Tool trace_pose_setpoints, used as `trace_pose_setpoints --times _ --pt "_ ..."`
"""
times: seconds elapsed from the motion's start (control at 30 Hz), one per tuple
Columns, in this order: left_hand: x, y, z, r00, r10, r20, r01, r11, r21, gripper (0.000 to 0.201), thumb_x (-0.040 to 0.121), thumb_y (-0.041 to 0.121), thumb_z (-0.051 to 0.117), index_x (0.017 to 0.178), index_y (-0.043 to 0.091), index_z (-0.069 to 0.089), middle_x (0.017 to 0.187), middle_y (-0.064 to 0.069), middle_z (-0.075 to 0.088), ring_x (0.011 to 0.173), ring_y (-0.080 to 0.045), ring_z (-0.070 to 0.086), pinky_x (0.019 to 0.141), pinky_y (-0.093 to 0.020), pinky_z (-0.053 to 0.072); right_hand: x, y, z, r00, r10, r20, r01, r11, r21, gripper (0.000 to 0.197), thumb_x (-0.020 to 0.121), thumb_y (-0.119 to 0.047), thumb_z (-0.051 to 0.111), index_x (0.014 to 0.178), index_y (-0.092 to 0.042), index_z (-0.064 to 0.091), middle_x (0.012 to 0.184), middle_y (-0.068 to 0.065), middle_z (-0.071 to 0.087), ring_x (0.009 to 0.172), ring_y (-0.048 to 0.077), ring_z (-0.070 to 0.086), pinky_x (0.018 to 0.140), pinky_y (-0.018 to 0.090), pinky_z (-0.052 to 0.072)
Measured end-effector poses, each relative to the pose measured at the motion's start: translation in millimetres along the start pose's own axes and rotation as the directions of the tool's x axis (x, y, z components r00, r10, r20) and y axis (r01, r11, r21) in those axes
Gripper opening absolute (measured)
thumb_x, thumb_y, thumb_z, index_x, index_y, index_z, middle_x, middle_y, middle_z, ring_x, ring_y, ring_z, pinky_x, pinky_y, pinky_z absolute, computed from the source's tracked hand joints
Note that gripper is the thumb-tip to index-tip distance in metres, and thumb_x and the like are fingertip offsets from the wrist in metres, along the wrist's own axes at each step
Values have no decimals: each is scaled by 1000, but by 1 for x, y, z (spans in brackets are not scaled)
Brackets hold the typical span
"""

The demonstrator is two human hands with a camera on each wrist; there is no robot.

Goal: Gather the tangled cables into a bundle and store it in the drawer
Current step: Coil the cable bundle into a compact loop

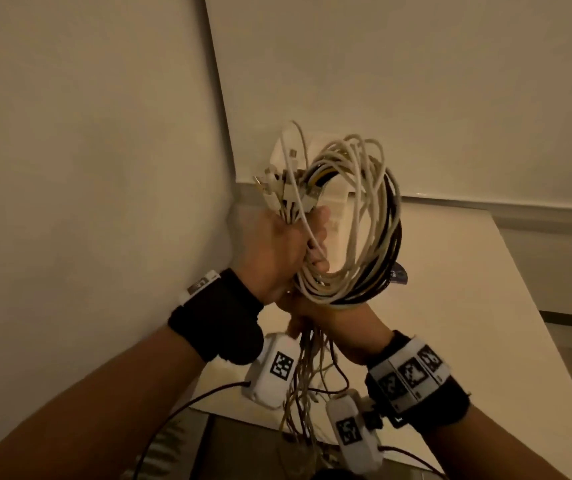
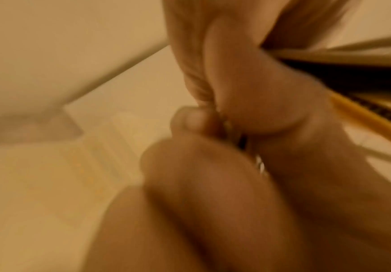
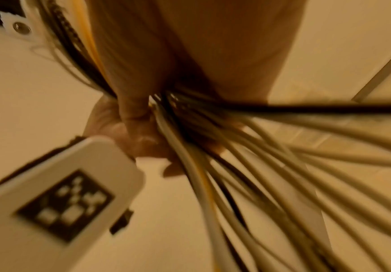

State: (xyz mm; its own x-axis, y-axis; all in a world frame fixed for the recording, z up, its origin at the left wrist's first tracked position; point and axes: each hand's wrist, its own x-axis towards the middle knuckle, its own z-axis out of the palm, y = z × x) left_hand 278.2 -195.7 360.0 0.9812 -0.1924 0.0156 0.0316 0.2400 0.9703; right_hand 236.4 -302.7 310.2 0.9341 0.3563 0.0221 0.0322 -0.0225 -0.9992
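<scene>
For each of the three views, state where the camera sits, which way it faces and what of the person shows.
Head: worn on the head, looking down and forward at the cable bundle, the left hand gripping it above the right hand, both forearms.
Left wrist: along the left hand; blurred curled fingers, cables at right.
Right wrist: along the right hand; the cable bundle fans out.
Shared: all three show the cables.

Both wrist views blurred; right hand [image 1: 315,315] mostly hidden under cable bundle [image 1: 354,220]; drawer unseen.
</scene>
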Motion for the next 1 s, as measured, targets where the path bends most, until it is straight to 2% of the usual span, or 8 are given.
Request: trace_pose_setpoints --times 0.07,0.13,0.33,0.47,0.57,0.77,0.93,1.0 --pt "5 9 -9 998 59 -36 -56 997 62 31 97 14 56 69 9 44 55 -6 31 43 -17 32 45 -26 35 6 2 10 999 45 -5 -45 999 -10 37 91 -15 64 56 -12 56 46 6 53 39 20 52 48 31 49" --pt "8 18 -15 987 132 -89 -120 984 134 33 96 12 57 66 9 44 51 -1 36 41 -15 35 45 -26 36 11 0 18 997 75 5 -75 997 2 43 93 -24 63 51 -20 54 43 6 48 37 22 48 50 35 51" --pt "14 47 -29 920 283 -271 -226 948 223 18 95 9 58 78 7 52 56 -3 34 46 -14 28 43 -23 31 15 6 31 981 187 50 -184 982 -48 31 89 -23 63 67 -1 58 53 16 57 48 27 61 70 54 56" --pt "12 58 -42 884 369 -288 -285 912 294 26 94 7 60 70 9 50 52 -1 39 42 -11 33 42 -19 31 6 9 37 976 204 80 -196 976 -98 28 88 -22 66 73 1 62 59 13 64 65 32 72 62 39 54" --pt "14 67 -55 844 425 -326 -316 887 337 28 93 9 62 67 18 53 49 8 45 44 -9 39 45 -20 38 -4 10 34 969 221 106 -209 971 -117 24 88 -18 66 84 5 61 66 12 66 72 27 74 71 43 58" --pt "20 82 -58 813 484 -322 -351 850 392 26 93 11 60 70 21 54 53 4 45 42 -9 40 44 -21 38 -18 10 33 952 285 108 -277 957 -85 24 85 -15 69 67 -3 57 53 11 56 47 25 61 55 31 53" --pt "25 84 -57 807 515 -289 -372 824 428 23 93 12 62 73 17 52 47 12 47 39 -8 40 44 -22 39 -28 10 27 938 298 178 -292 954 -62 21 90 -15 62 73 -4 58 59 10 59 59 25 65 73 44 57" --pt "27 80 -60 809 510 -293 -351 818 457 18 93 14 62 77 15 53 43 13 49 37 -7 42 44 -22 41 -35 9 26 939 296 175 -281 954 -109 15 88 -13 61 75 -8 54 61 6 55 56 24 62 68 44 54"
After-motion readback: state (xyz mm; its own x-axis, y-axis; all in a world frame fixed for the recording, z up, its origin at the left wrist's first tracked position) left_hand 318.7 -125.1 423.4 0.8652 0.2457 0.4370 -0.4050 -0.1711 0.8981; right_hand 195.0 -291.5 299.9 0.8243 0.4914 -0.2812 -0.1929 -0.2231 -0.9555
